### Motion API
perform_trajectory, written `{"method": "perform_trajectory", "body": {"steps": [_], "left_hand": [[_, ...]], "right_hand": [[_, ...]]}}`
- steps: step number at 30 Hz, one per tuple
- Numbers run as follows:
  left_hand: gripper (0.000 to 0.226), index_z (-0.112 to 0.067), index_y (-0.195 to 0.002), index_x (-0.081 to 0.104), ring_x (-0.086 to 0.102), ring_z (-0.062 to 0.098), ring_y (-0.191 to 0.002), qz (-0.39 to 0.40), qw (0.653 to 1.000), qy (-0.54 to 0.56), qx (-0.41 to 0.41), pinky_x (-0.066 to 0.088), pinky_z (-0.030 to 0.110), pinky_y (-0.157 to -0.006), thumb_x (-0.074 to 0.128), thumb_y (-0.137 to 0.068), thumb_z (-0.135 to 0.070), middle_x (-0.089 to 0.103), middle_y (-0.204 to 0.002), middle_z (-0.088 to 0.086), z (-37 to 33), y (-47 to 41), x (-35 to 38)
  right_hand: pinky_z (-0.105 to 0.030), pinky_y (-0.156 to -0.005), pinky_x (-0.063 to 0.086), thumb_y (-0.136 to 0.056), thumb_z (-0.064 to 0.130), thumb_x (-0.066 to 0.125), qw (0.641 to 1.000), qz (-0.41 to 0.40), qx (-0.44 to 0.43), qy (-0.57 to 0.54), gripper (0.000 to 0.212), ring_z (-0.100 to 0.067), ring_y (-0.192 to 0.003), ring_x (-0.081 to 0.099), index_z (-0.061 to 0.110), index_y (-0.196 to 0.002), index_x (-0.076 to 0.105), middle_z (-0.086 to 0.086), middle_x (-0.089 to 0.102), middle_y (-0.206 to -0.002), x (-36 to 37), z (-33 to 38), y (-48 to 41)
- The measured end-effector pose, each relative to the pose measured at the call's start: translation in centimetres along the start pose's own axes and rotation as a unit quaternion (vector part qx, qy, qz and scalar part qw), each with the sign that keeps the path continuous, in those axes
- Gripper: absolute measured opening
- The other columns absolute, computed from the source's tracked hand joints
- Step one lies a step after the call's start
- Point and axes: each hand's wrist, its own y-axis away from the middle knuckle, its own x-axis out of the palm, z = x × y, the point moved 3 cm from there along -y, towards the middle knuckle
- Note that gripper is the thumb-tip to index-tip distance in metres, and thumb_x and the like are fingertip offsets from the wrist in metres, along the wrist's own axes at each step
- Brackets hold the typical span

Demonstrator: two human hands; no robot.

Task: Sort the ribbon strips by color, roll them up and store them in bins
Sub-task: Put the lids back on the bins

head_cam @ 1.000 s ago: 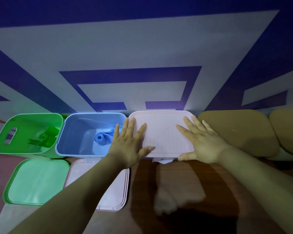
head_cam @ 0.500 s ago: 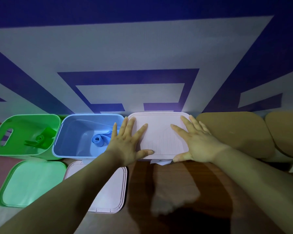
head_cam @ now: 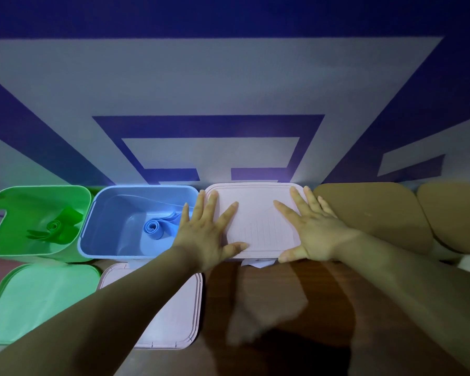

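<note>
Three bins stand in a row against the wall. The green bin (head_cam: 0, 248) at the left is uncovered and holds a rolled green ribbon (head_cam: 55, 227). An uncovered blue bin (head_cam: 109, 240) beside it contains a rolled blue ribbon (head_cam: 154, 228). The pink bin to its right is covered by a pink lid (head_cam: 255, 207). My left hand (head_cam: 205, 234) and my right hand (head_cam: 308, 232) both lie flat on that lid with fingers spread, one at each side. A scrap of white paper (head_cam: 255, 263) sticks out under the lid's front edge.
A green lid (head_cam: 38, 302) and a second pink lid (head_cam: 174, 316) lie on the brown table in front of the uncovered bins. Two tan-lidded bins (head_cam: 377, 213) stand to the right. The blue-and-white patterned wall rises directly behind the row.
Both hands stay pressed flat on the pink lid; the view has shifted slightly, nothing else has moved.
</note>
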Motion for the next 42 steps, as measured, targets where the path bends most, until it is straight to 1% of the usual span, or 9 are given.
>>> {"method": "perform_trajectory", "body": {"steps": [5,9,16,20,25,29,33,36,42], "left_hand": [[0.088,-0.046,-0.15,-0.012,-0.023,0.026,-0.148,0.005,0.999,0.04,0.0,-0.005,0.062,-0.117,0.005,-0.075,-0.088,-0.018,-0.163,0.002,0.5,0.6,-0.6],[0.079,-0.049,-0.148,-0.014,-0.019,0.024,-0.15,-0.021,0.997,0.07,0.001,-0.005,0.058,-0.119,0.012,-0.082,-0.083,-0.015,-0.164,0.0,1.5,3.4,-0.8],[0.078,-0.042,-0.154,0.005,-0.007,0.029,-0.152,-0.08,0.993,0.074,-0.04,0.007,0.057,-0.119,0.017,-0.086,-0.081,0.0,-0.165,0.004,3.4,12.4,0.2],[0.08,-0.038,-0.154,0.018,0.013,0.036,-0.15,-0.081,0.986,0.098,-0.103,0.019,0.059,-0.115,0.021,-0.086,-0.08,0.018,-0.163,0.011,3.6,17.9,1.4],[0.082,-0.04,-0.153,0.02,0.018,0.036,-0.149,-0.051,0.97,0.117,-0.205,0.022,0.058,-0.114,0.025,-0.082,-0.081,0.021,-0.162,0.01,3.0,24.3,3.7],[0.092,-0.045,-0.153,0.008,0.008,0.031,-0.151,-0.036,0.956,0.127,-0.261,0.014,0.051,-0.119,0.004,-0.072,-0.09,0.01,-0.164,0.006,2.6,29.1,5.0],[0.091,-0.048,-0.151,0.002,0.003,0.029,-0.151,-0.021,0.948,0.126,-0.293,0.011,0.051,-0.12,-0.001,-0.07,-0.089,0.006,-0.165,0.004,3.8,31.9,6.2],[0.091,-0.048,-0.152,0.003,0.002,0.03,-0.151,-0.005,0.946,0.13,-0.296,0.011,0.051,-0.12,0.006,-0.071,-0.091,0.007,-0.165,0.005,5.4,32.4,7.0],[0.081,-0.044,-0.153,0.002,-0.001,0.032,-0.151,0.023,0.95,0.147,-0.273,0.011,0.051,-0.121,0.024,-0.083,-0.08,0.0,-0.165,0.006,9.9,31.2,9.3]], "right_hand": [[-0.05,-0.12,-0.011,-0.062,0.094,0.047,0.999,-0.024,0.02,-0.036,0.118,-0.023,-0.142,-0.039,0.047,-0.149,-0.019,0.004,-0.038,-0.156,-0.8,0.9,1.6],[-0.048,-0.122,-0.005,-0.078,0.079,0.047,0.994,-0.084,0.042,-0.062,0.099,-0.022,-0.147,-0.03,0.046,-0.152,-0.01,0.008,-0.029,-0.16,-0.6,3.0,4.4],[-0.041,-0.122,0.0,-0.084,0.069,0.048,0.985,-0.15,0.032,-0.08,0.088,-0.019,-0.151,-0.018,0.043,-0.154,0.002,0.007,-0.019,-0.164,2.3,8.1,9.3],[-0.04,-0.122,0.001,-0.087,0.067,0.048,0.985,-0.153,-0.004,-0.085,0.086,-0.021,-0.152,-0.015,0.039,-0.155,0.004,0.005,-0.017,-0.164,3.7,11.0,11.0],[-0.044,-0.123,0.006,-0.087,0.065,0.049,0.988,-0.117,-0.057,-0.085,0.085,-0.024,-0.152,-0.011,0.038,-0.155,0.005,0.002,-0.018,-0.164,5.4,14.0,11.7],[-0.046,-0.123,0.009,-0.086,0.065,0.05,0.989,-0.088,-0.086,-0.077,0.086,-0.024,-0.152,-0.008,0.039,-0.155,0.006,0.001,-0.016,-0.165,7.2,16.4,11.9],[-0.048,-0.123,0.009,-0.086,0.064,0.051,0.992,-0.047,-0.091,-0.071,0.087,-0.026,-0.152,-0.008,0.039,-0.155,0.003,0.002,-0.018,-0.164,8.8,18.9,11.8],[-0.049,-0.123,0.009,-0.087,0.063,0.052,0.994,-0.029,-0.09,-0.056,0.087,-0.029,-0.152,-0.008,0.039,-0.154,0.002,0.003,-0.021,-0.163,9.4,20.9,11.0],[-0.048,-0.122,0.011,-0.088,0.06,0.054,0.995,0.001,-0.054,-0.08,0.086,-0.028,-0.152,-0.007,0.04,-0.154,0.003,0.004,-0.018,-0.164,10.4,25.0,8.7]]}}
